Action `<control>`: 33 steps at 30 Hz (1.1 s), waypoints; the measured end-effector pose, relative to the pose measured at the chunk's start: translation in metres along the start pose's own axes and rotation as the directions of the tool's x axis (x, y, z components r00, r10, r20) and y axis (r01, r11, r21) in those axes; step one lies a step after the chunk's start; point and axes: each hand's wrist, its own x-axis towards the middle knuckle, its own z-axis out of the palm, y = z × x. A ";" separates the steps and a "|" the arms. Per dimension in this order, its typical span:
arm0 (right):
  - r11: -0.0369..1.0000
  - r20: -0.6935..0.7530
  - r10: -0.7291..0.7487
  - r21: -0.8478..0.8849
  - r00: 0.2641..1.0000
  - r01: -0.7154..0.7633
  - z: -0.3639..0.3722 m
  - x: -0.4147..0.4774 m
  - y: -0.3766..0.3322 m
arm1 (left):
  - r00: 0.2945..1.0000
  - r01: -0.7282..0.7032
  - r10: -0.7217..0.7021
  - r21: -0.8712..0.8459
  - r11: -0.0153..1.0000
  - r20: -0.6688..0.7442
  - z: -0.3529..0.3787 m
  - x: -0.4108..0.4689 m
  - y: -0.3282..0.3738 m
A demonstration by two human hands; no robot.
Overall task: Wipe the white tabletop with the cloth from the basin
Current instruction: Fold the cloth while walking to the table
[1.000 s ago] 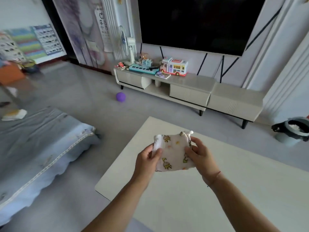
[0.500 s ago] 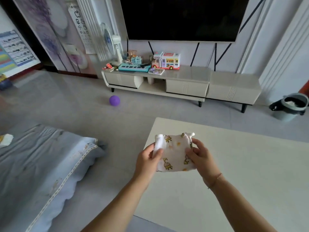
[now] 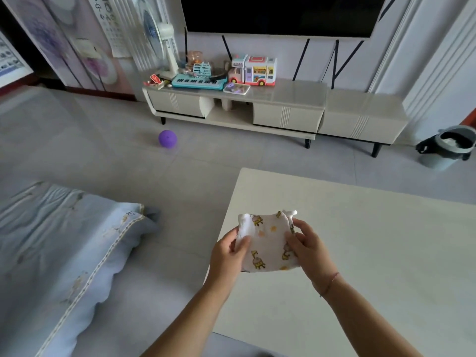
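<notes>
Left hand [image 3: 228,249] and right hand [image 3: 307,249] pinching soft printed cloth [image 3: 269,243], seemingly folded; above smooth white tabletop [image 3: 373,240]

Cloth [image 3: 269,242] in left hand [image 3: 226,256], right hand [image 3: 313,253]

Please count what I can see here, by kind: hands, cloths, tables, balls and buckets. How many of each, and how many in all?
hands: 2, left hand and right hand
cloth: 1
table: 1
ball: 1
bucket: 1
Total: 6
</notes>
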 end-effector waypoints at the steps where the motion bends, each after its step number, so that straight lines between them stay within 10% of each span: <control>1: 1.000 -0.003 0.008 -0.011 1.000 -0.008 0.005 0.002 0.005 | 1.000 0.022 -0.022 -0.006 1.000 0.009 -0.004 0.002 -0.006; 25: 0.829 -0.316 0.375 -0.307 0.872 -0.467 0.138 0.001 0.295 | 0.921 0.285 -0.368 0.423 0.860 0.128 -0.061 0.036 -0.305; 33: 0.664 -0.480 0.244 -0.551 0.843 -0.506 0.149 0.003 0.360 | 0.979 -0.044 -0.110 0.702 0.711 0.174 -0.067 0.030 -0.371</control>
